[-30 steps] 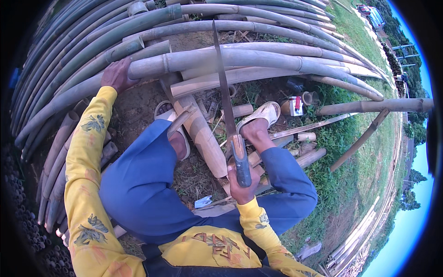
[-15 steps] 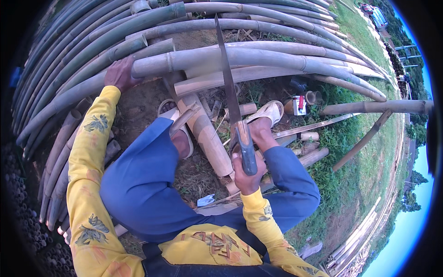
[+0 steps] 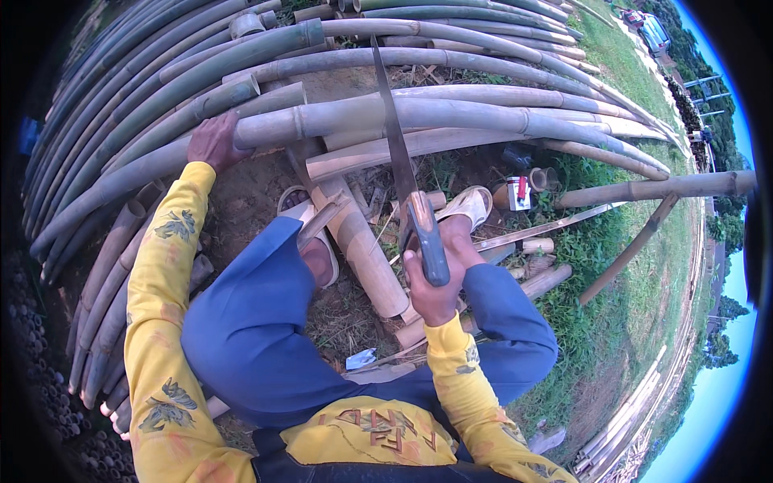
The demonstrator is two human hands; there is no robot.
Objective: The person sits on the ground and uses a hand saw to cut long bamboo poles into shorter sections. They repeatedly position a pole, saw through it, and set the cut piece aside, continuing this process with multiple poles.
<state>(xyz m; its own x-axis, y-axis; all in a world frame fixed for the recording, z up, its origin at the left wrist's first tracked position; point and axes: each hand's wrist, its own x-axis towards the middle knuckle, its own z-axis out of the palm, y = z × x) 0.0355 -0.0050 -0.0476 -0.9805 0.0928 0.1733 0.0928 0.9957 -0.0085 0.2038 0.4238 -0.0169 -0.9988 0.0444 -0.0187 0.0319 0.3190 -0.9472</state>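
Observation:
A long grey-green bamboo pole (image 3: 338, 117) lies crosswise in front of me. My left hand (image 3: 216, 142) is closed around it, left of the saw. In my right hand (image 3: 436, 282) is a handsaw (image 3: 394, 133), gripped by its dark handle. The long, narrow blade points away from me and crosses the pole, its tip beyond it. Whether the teeth have cut into the bamboo cannot be seen. Below the pole, a thick bamboo piece (image 3: 366, 253) lies between my sandalled feet, and a split bamboo length (image 3: 419, 149) sits just under the pole.
Many bamboo poles (image 3: 161, 88) are stacked ahead and to the left. At right, a propped bamboo rail (image 3: 652, 189) stands over grass. A white and red packet (image 3: 519, 191) is near my right foot. Cut bamboo ends (image 3: 48, 402) are piled at lower left.
My right hand and the saw handle have moved forward, nearer the pole. My left hand stays on the pole, and the view has shifted slightly.

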